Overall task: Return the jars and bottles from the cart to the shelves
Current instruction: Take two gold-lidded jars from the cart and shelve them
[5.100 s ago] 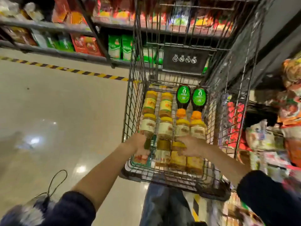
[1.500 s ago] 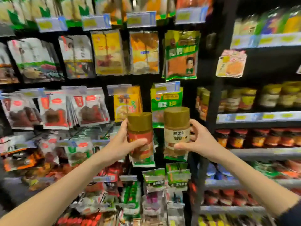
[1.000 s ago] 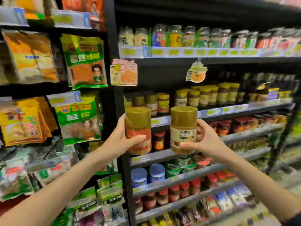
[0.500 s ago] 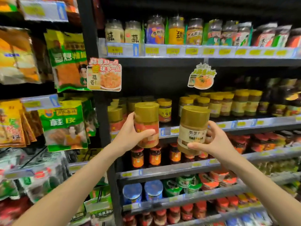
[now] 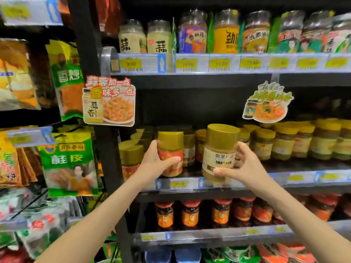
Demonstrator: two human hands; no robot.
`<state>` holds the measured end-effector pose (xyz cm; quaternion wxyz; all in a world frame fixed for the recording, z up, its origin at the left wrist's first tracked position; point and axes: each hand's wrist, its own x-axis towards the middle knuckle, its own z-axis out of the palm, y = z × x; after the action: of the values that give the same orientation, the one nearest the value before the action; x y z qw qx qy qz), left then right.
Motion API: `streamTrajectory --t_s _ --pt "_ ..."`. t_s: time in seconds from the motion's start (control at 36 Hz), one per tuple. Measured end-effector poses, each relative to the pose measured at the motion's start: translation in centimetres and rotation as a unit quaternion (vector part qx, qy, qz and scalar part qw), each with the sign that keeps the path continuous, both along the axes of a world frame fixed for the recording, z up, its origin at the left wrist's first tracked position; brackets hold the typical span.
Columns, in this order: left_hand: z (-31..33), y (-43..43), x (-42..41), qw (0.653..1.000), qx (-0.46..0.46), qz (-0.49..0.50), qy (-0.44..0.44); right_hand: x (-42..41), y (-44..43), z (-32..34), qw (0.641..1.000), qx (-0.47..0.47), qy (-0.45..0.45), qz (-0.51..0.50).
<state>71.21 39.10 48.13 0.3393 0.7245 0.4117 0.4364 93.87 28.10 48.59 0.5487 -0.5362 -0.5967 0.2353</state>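
Observation:
My left hand [image 5: 155, 162] grips a gold-lidded jar with a red-orange label [image 5: 171, 150], held upright just over the front of the middle shelf [image 5: 296, 178], beside a matching jar [image 5: 130, 158] standing at the shelf's left end. My right hand [image 5: 241, 166] holds a taller gold-lidded jar with a white label [image 5: 220, 150] upright in front of the shelf edge. The cart is out of view.
More gold- and yellow-lidded jars [image 5: 284, 143] fill the middle shelf to the right. Red-lidded jars [image 5: 191, 213] stand on the shelf below, taller jars [image 5: 226, 33] above. A black upright post [image 5: 106, 149] separates hanging spice packets [image 5: 70, 162]. Two promo tags [image 5: 109, 103] hang down.
Both hands have carried their jars forward and down to the middle shelf. The view has moved closer to the shelves and the red-labelled jar now reaches the shelf's front.

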Motion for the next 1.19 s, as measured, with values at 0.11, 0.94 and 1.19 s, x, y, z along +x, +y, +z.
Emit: streamTrajectory --t_s 0.11,0.94,1.19 --pt "-1.2 1.4 0.3 0.999 -0.007 0.038 0.029 0.3 1.8 0.1 1.0 -0.01 0.006 0.02" --pt "-1.3 -0.7 -1.0 0.974 -0.009 0.12 0.19 0.8 7.2 0.8 0.991 -0.061 -0.03 0.116" --pt "-0.3 -2.6 -1.3 0.984 0.028 0.138 0.106 0.0 7.1 0.2 0.99 -0.063 -0.023 0.128"
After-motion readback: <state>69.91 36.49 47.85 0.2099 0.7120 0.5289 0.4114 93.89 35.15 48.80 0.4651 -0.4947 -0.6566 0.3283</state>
